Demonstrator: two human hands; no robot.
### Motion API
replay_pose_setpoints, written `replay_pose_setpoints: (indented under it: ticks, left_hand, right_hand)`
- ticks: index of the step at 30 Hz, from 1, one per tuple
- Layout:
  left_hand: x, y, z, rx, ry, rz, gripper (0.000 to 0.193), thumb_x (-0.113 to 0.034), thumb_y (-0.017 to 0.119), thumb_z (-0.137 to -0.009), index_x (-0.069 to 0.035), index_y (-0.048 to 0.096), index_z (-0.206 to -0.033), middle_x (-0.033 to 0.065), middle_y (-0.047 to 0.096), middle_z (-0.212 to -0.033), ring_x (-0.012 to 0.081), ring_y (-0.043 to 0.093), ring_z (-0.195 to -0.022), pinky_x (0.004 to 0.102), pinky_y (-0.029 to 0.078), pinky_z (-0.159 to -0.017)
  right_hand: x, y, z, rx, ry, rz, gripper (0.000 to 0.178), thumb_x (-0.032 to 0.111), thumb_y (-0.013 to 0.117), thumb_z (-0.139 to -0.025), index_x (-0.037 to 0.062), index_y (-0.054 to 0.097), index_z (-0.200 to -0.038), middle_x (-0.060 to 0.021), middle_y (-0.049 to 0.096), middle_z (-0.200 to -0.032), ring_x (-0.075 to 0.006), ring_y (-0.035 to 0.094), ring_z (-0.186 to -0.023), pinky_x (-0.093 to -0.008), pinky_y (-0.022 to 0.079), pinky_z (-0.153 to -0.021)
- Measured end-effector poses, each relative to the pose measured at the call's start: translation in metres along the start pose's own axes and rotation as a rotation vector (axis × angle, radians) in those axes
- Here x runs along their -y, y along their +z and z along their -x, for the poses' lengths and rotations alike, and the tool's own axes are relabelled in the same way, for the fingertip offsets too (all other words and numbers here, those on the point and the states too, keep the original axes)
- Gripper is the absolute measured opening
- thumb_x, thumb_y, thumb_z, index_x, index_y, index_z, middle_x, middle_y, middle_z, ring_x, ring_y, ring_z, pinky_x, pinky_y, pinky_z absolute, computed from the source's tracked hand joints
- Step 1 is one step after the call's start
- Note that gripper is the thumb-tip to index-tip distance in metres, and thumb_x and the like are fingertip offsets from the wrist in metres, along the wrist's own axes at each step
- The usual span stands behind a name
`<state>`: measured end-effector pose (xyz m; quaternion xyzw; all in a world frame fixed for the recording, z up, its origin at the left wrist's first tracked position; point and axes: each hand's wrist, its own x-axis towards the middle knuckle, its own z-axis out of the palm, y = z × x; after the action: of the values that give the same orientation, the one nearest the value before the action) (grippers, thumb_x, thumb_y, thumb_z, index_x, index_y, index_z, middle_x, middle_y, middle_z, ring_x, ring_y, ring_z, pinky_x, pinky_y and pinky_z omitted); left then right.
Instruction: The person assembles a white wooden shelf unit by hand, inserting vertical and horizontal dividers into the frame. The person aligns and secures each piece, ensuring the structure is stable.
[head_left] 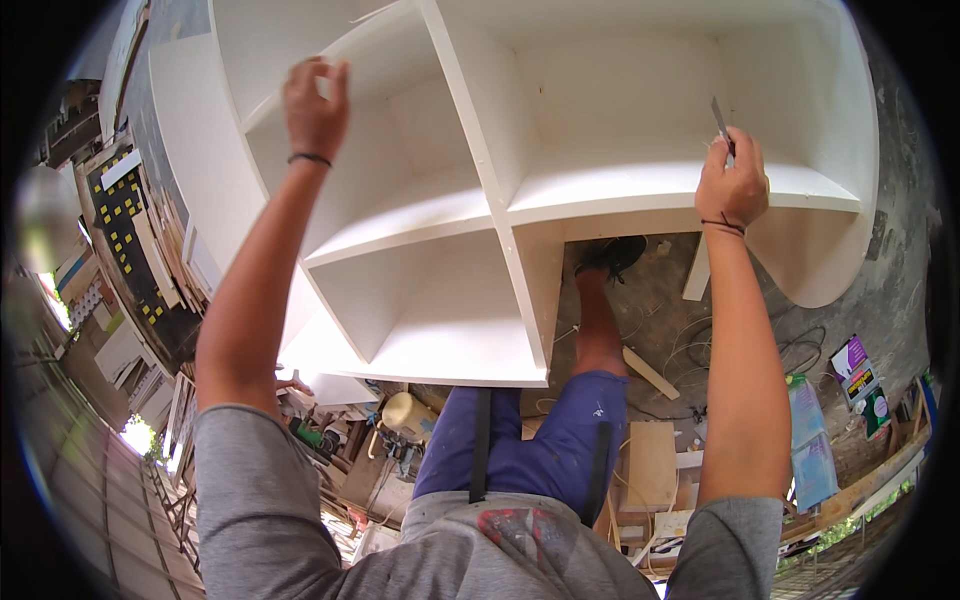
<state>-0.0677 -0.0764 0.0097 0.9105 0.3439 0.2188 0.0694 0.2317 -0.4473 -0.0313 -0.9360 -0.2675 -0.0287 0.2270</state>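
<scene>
A large white shelf unit (490, 195) with several compartments fills the upper middle. My left hand (318, 112) is over the edge of its upper left compartment, slightly blurred. Its fingers curl toward the thumb as in a pinch; what they hold, if anything, cannot be made out. Just beyond that hand, a thin pale strip (374, 13) sticks up from the shelf edge. My right hand (733, 182) is closed around a slim knife (722, 122), its narrow grey blade pointing up and away. That hand is over the front edge of the wide right compartment.
My leg (598, 325) stands beside the unit on the grey floor, among loose cables (800, 345) and a wooden offcut (650, 372). Board scraps (150, 250) are stacked at left. Printed packages (858, 375) lie at right. Part of another hand (293, 384) shows below the unit's left corner.
</scene>
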Motion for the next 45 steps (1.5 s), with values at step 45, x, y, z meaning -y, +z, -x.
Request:
replay_pose_setpoints:
  ticks: [45]
  left_hand:
    - [0.125,0.039,-0.066,0.601,-0.599,-0.209,0.058,-0.066,0.043,-0.083,-0.019,0.072,-0.098,0.0022,0.070,-0.098,0.0205,0.063,-0.097,0.0339,0.046,-0.087]
  right_hand:
    - [0.111,-0.059,0.057,0.386,0.079,0.212,0.029,0.006,0.061,-0.081,0.0043,0.066,-0.109,-0.0116,0.061,-0.087,-0.0273,0.062,-0.081,-0.0381,0.050,-0.073]
